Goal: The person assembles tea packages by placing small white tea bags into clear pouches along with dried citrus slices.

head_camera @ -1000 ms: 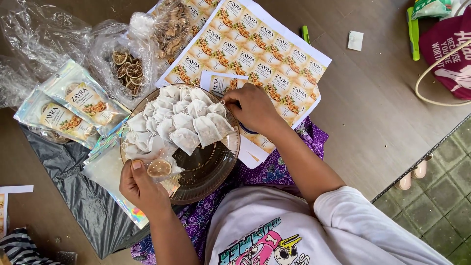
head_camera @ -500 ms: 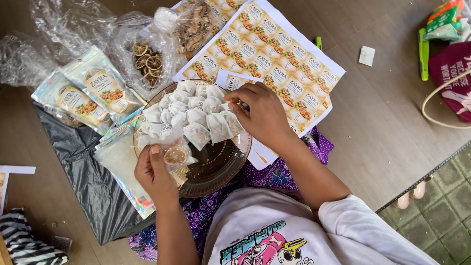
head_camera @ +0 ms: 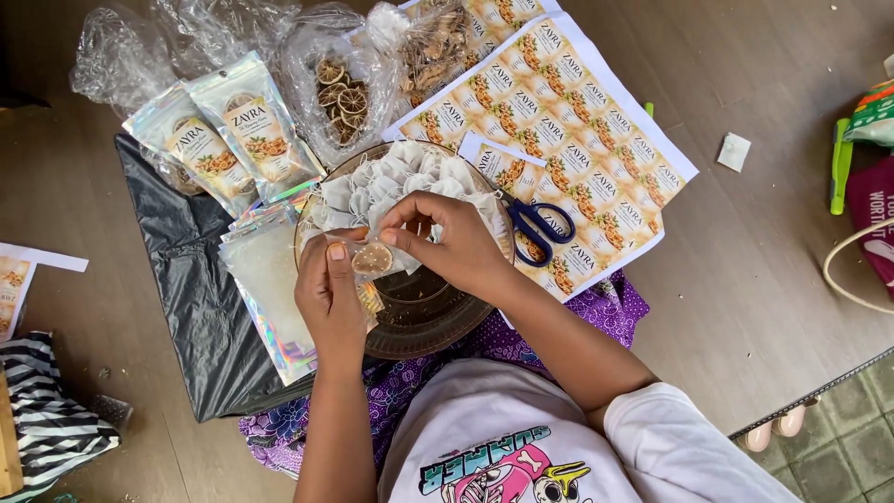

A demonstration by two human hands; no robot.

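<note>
having left the tea bags [head_camera: 400,182], the right hand [head_camera: 452,244] now joins the left hand [head_camera: 331,298], fingers pinching a dried citrus slice [head_camera: 372,260].

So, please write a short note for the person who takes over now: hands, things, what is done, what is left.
Left hand: holds a small clear pouch with a dried slice at its mouth.
Right hand: its grip pinches the pouch top, over the bowl.
Tea bags fill the bowl's far side; empty pouches lie left of it, scissors right.
Done: two filled pouches at upper left.
Left: many tea bags unpacked.
</note>
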